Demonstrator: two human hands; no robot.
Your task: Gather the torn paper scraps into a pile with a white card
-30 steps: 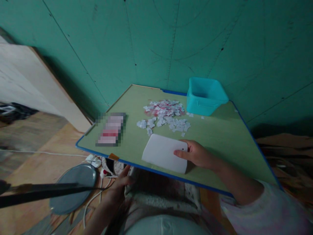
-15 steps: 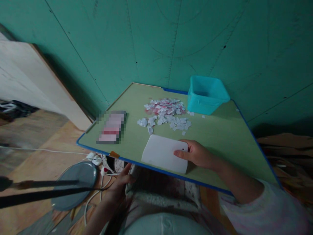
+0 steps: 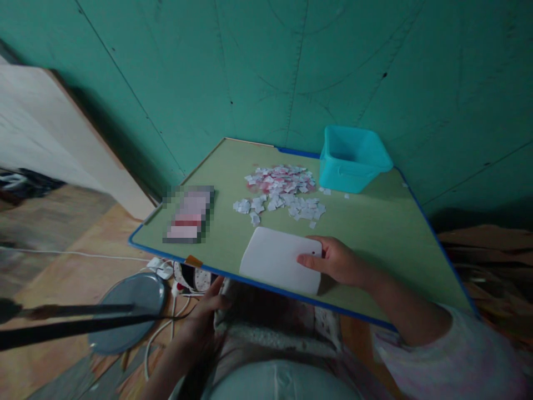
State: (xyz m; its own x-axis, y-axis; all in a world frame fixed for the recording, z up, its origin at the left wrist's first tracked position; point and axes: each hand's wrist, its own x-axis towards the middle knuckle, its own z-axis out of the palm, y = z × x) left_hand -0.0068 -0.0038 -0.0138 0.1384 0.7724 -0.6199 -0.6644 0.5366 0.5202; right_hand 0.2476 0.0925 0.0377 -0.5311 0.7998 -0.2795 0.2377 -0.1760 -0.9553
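My right hand (image 3: pixel 335 261) grips a flat white plastic scraper (image 3: pixel 277 258) at its right end, thumb on top beside a small hole. The scraper lies at the front edge of the green table (image 3: pixel 375 239). Beyond it, small white paper pieces (image 3: pixel 306 206) are scattered, with a heap of pink-stained pieces (image 3: pixel 281 180) behind them. Below the table edge, my left hand (image 3: pixel 210 305) is closed around the left side of an open, pale-rimmed bag-like thing (image 3: pixel 270 311) with a dark inside; its fingers are partly hidden.
A turquoise plastic bin (image 3: pixel 353 161) stands at the table's back right. To the left lies a pixelated phone-shaped object (image 3: pixel 189 215). A round grey stool (image 3: pixel 129 311), a white cable and a power strip (image 3: pixel 160 268) are lower left. A green wall (image 3: pixel 266 72) rises behind.
The view has shifted very slightly. Both hands, the scraper and the paper pieces look the same as before.
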